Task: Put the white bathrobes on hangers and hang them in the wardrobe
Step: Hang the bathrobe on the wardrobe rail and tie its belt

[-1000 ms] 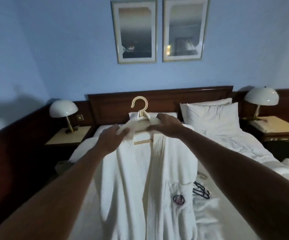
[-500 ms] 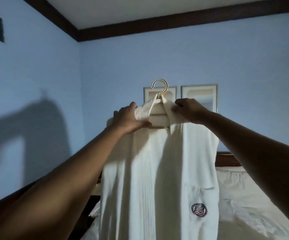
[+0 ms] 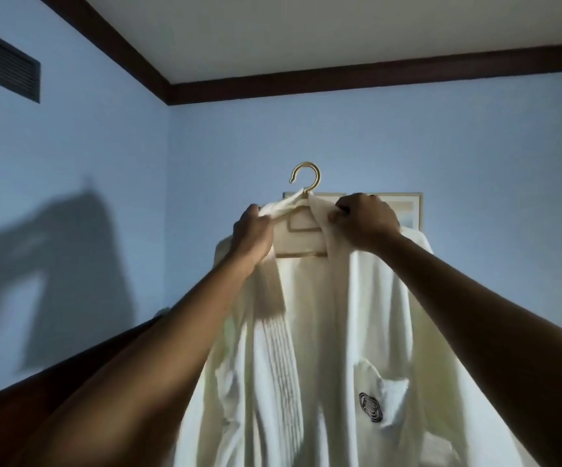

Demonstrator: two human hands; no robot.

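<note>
A white bathrobe [image 3: 326, 332] with a dark emblem on its chest pocket hangs from a pale hanger [image 3: 301, 237] with a golden hook, raised high in front of me. My left hand [image 3: 252, 234] grips the robe's left collar and shoulder over the hanger's arm. My right hand [image 3: 363, 220] pinches the right collar near the hanger's neck. The robe's front hangs open below the collar. No wardrobe is in view.
A blue wall corner and the dark ceiling trim [image 3: 340, 85] fill the view. A vent grille [image 3: 3, 69] sits high on the left wall. A framed picture [image 3: 407, 210] peeks out behind the robe. Dark wood panelling [image 3: 53, 382] runs along the lower left.
The robe on its hanger has gone up from the bed to head height and my view has tilted up. Both hands kept their hold on the collar.
</note>
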